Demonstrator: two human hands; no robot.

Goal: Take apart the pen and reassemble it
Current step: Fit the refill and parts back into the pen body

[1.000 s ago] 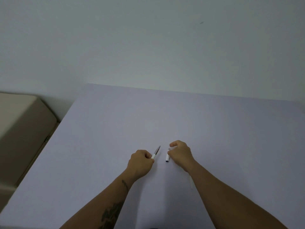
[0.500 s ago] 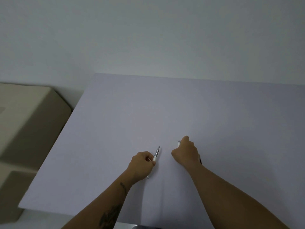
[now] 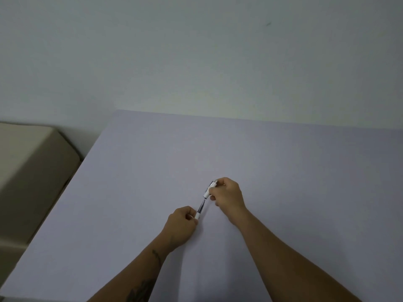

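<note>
Pale table [image 3: 283,171] against a plain wall [image 3: 196,51]: your left hand [image 3: 182,223] grips the pen's front half [image 3: 200,211], tip pointing far-right. Just beyond it, your right hand [image 3: 226,196] pinches the white cap half [image 3: 209,189], open end nearly touching the tip.

Both bare forearms reached forward from the bottom edge, converging toward the middle. The left hand [image 3: 182,223] was curled into a loose fist, knuckles up, thumb and fingers pinched closed on the lower pen part [image 3: 199,211]. A dark tattoo marked the left forearm. The right hand [image 3: 227,196] sat farther forward and slightly higher, fingers bent, pinching the upper pen part [image 3: 209,189] between thumb and fingertips. The hands were near each other without touching.
</note>
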